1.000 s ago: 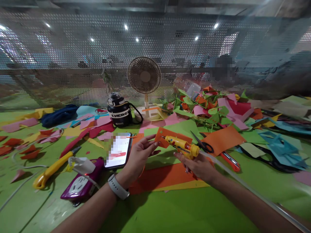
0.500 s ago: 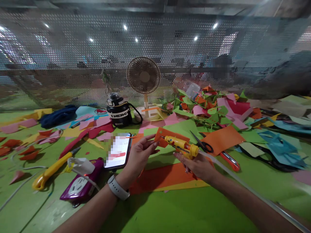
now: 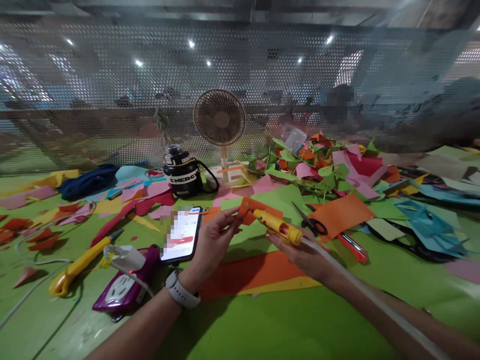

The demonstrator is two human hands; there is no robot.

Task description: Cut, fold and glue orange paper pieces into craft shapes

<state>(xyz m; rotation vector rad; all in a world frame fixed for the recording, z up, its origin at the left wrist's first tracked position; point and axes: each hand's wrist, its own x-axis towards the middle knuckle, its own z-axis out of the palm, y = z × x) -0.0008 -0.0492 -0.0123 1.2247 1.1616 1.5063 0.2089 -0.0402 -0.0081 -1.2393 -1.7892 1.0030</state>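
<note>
Between the thumb and fingers of my left hand [image 3: 213, 245] is a small orange paper piece [image 3: 258, 205], raised over the table. My right hand [image 3: 305, 255] grips a yellow hot glue gun [image 3: 276, 225], its tip pointing left at the orange piece. Whether the tip touches the paper I cannot tell. A long translucent glue stick [image 3: 345, 272] trails from the gun's back along my right forearm. Below both hands lie a wide orange sheet [image 3: 247, 275] and a yellow sheet [image 3: 285, 286]. Behind them is a green sheet [image 3: 281, 197].
Left of my hands are a lit phone [image 3: 182, 235], a purple power strip [image 3: 123, 290] with a cord and a yellow-handled cutter [image 3: 80, 262]. To the right lie black scissors [image 3: 317, 226] and a red knife [image 3: 352, 246]. Behind stand a black bottle [image 3: 183, 177], a fan [image 3: 221, 120] and piled paper scraps [image 3: 326, 170].
The glue gun has turned slightly in my right hand, its back end sitting a little lower and further left. My left hand still pinches the orange piece. The whole view has shifted slightly.
</note>
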